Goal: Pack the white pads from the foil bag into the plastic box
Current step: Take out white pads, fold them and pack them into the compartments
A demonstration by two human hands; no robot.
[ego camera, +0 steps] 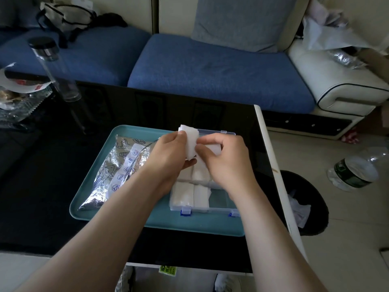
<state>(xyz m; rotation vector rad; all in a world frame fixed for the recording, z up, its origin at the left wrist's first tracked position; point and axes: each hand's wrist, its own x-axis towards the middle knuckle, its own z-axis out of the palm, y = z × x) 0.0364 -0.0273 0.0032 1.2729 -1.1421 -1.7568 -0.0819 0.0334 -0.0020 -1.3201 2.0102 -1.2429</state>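
A clear plastic box (219, 200) with blue latches stands on the right half of a teal tray (134, 211). Several white pads (190, 194) lie stacked in its left compartments. Over the box, my left hand (170, 152) grips a small stack of white pads (190, 138), and my right hand (223, 161) pinches the same stack from the right. The silver foil bag (113, 171), printed with fish drawings, lies on the tray's left half, left of my left wrist.
The tray rests on a black glass table (63, 157) whose white right edge (271, 161) runs near the box. A clear bottle (52, 66) and wrappers stand at the far left. A black bin (303, 203) and a water bottle (355, 167) sit on the floor to the right.
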